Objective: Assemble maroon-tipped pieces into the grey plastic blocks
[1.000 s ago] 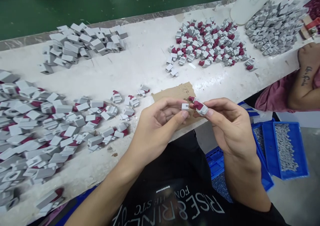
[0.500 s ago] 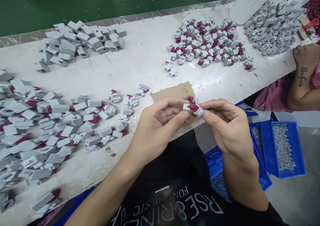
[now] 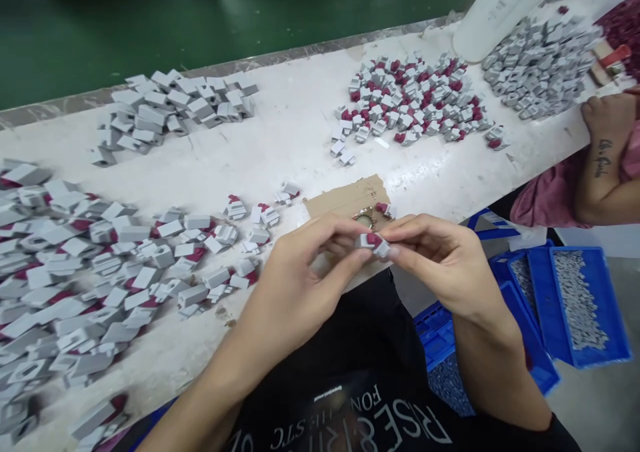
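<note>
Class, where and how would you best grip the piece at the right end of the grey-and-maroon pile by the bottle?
Probably pinch its grey block, from above and the right: bare tabletop lies there, while the pile crowds its left. The maroon part looks smaller, offering less to hold.

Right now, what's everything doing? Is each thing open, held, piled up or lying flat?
Left hand: pinching the grey-and-maroon piece.
Right hand: pinching the same piece.
Grey-and-maroon piece: held between both hands; can't tell if fully joined.
Cardboard: flat on the table, partly hidden.
Plain grey blocks: heaped.
Bottle: on the table, top out of view.
Blue tray: open, holding small grey parts.
</note>
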`<action>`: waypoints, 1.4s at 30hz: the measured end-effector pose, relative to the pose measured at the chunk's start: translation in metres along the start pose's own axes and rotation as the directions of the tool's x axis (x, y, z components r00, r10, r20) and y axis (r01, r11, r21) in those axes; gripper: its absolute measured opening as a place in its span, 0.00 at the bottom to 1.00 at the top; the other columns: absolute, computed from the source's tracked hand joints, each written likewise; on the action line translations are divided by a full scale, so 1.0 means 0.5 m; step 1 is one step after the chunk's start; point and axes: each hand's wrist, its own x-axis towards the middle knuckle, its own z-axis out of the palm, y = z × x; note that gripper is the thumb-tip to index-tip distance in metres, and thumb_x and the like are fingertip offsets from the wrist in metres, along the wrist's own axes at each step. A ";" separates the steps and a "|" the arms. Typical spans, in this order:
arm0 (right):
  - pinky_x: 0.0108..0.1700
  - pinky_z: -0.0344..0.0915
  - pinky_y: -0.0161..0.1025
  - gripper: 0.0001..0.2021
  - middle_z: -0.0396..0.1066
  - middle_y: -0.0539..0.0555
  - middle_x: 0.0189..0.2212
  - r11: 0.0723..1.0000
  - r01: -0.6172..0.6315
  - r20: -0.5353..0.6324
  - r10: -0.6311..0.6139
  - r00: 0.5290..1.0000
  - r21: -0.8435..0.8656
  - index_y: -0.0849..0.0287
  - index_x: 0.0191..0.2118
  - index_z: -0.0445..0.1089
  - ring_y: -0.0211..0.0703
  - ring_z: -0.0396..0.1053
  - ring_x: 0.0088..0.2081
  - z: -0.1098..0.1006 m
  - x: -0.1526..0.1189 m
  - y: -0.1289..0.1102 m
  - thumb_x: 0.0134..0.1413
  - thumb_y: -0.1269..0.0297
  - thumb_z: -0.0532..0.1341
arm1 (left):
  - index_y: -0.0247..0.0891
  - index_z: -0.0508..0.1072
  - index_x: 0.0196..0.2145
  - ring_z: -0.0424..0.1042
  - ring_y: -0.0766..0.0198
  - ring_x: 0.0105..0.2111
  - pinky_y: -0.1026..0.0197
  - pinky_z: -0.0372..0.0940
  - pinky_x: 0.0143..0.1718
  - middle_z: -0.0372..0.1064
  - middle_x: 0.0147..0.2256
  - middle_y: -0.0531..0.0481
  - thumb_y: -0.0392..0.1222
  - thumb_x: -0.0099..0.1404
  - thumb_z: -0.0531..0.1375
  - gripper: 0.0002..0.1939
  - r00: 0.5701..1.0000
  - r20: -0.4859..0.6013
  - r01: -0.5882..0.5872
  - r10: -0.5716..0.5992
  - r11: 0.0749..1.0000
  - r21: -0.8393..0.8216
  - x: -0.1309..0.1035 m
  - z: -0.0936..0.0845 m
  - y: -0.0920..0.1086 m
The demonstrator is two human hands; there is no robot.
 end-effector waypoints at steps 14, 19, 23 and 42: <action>0.62 0.75 0.58 0.20 0.79 0.69 0.58 0.637 -0.421 -0.695 -0.264 0.668 -0.646 0.61 0.53 0.80 0.56 0.80 0.47 -0.380 0.254 0.138 0.52 0.72 0.66 | 0.47 0.81 0.46 0.79 0.30 0.50 0.33 0.69 0.52 0.85 0.45 0.39 0.58 0.74 0.58 0.17 0.998 -0.054 0.053 -0.018 0.608 0.792 0.008 -0.155 -0.021; 0.50 0.75 0.54 0.09 0.79 0.57 0.35 0.703 -0.390 -0.677 -0.175 0.715 -0.594 0.51 0.37 0.75 0.56 0.77 0.38 -0.358 0.230 0.135 0.50 0.68 0.72 | 0.46 0.78 0.53 0.78 0.31 0.56 0.38 0.70 0.54 0.82 0.48 0.37 0.59 0.78 0.59 0.18 0.981 -0.196 0.164 -0.003 0.556 0.814 0.020 -0.177 0.021; 0.39 0.69 0.48 0.15 0.78 0.52 0.30 0.764 -0.309 -0.595 -0.119 0.795 -0.566 0.46 0.36 0.74 0.51 0.74 0.31 -0.291 0.169 0.123 0.47 0.66 0.78 | 0.40 0.76 0.61 0.73 0.25 0.63 0.31 0.70 0.60 0.76 0.58 0.28 0.55 0.80 0.56 0.22 0.924 -0.382 0.350 -0.024 0.460 0.816 0.036 -0.214 0.039; 0.38 0.74 0.55 0.07 0.87 0.59 0.44 0.820 -0.125 -0.325 -0.078 0.942 -0.559 0.44 0.39 0.80 0.63 0.84 0.39 -0.166 0.031 0.105 0.63 0.50 0.73 | 0.38 0.81 0.57 0.69 0.38 0.67 0.35 0.60 0.68 0.74 0.51 0.43 0.56 0.79 0.59 0.22 0.758 -0.651 0.571 0.043 0.438 0.694 0.078 -0.343 -0.026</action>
